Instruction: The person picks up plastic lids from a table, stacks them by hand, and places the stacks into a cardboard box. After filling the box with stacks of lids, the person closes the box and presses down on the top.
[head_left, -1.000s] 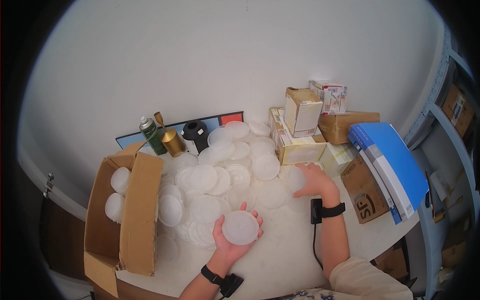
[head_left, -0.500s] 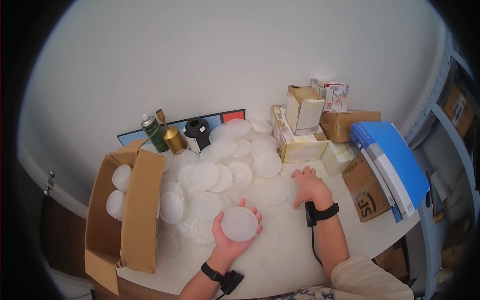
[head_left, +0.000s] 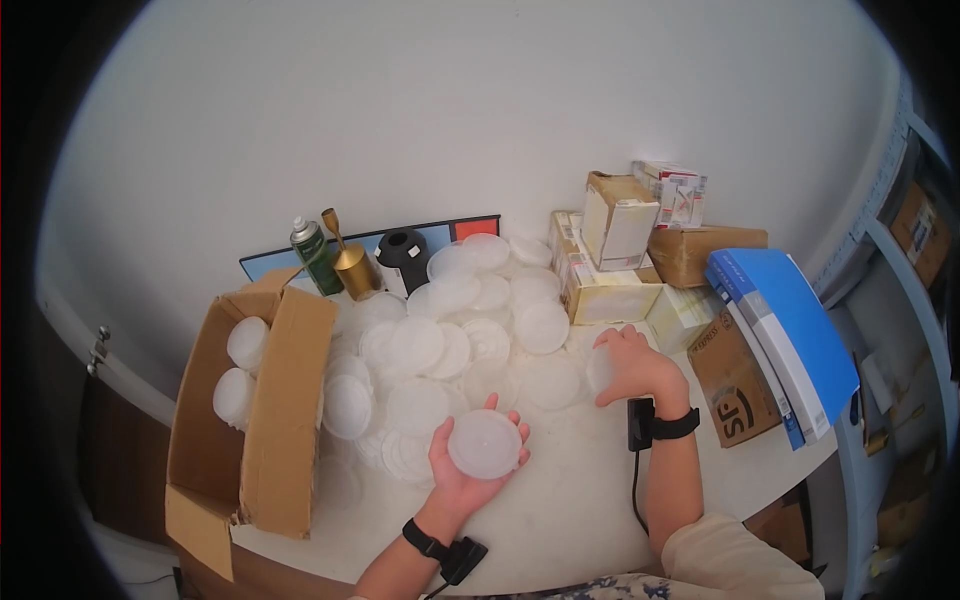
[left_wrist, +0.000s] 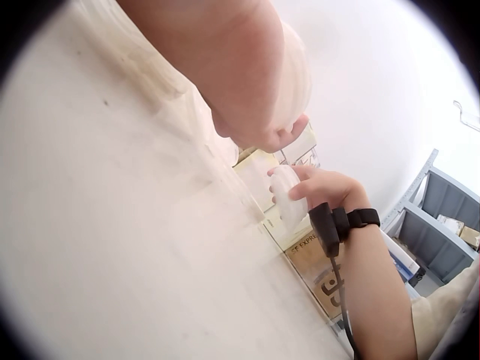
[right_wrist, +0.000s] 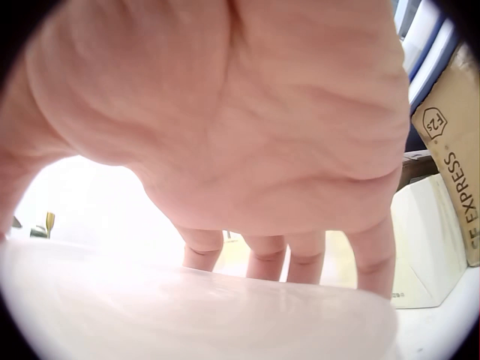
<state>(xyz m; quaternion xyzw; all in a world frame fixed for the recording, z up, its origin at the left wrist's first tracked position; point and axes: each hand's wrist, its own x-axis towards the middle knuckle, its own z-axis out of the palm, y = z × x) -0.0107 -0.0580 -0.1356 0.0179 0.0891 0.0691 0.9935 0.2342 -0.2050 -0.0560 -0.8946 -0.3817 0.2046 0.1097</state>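
Observation:
My left hand (head_left: 470, 470) is palm up, fingers and thumb curled round the rim of a round translucent plastic lid (head_left: 485, 444). In the left wrist view the underside of that hand (left_wrist: 232, 82) covers much of what it holds. To the right, my right hand (head_left: 645, 368) grips another translucent lid (head_left: 600, 370) from above, thumb on the near side and fingers on the far side. The right wrist view shows this lid (right_wrist: 195, 315) under the palm, four fingers reaching down behind it. Many loose lids (head_left: 418, 405) lie in an overlapping heap left of and beyond both hands.
At left an open cardboard box (head_left: 285, 410) holds two stacks of lids (head_left: 235, 395). Behind the heap stand a spray can (head_left: 315, 258), a gold-coloured vessel (head_left: 355, 270) and a black container (head_left: 402, 262). Small cartons (head_left: 612, 290), an SF Express box (head_left: 735, 385) and blue binders (head_left: 785, 335) line the right.
The right hand's lid now appears narrower and more tilted, with the fingers curled closer round it. My left hand stays in place with its lid. The head view has shifted slightly.

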